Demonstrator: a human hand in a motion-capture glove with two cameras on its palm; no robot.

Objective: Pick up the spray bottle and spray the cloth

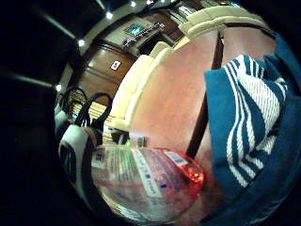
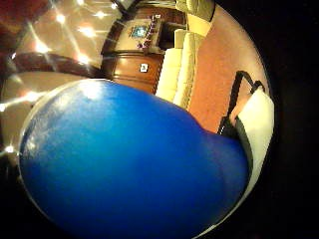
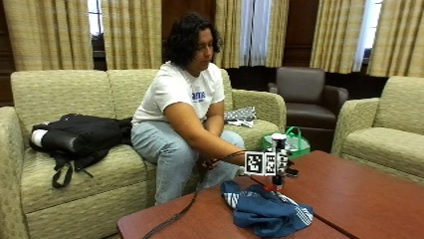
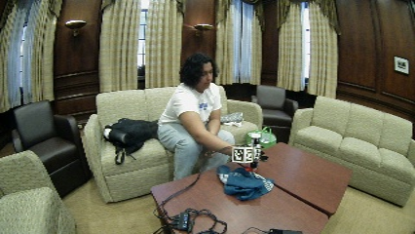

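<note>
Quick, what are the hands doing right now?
Right hand: holds the spray bottle above the blue cloth.
Left hand: hidden, cannot tell.

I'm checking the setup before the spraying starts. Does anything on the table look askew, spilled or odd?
Nothing spilled or damaged. The blue striped cloth lies crumpled in a heap on the table, not spread flat. The right hand holds the spray bottle above it.
</note>
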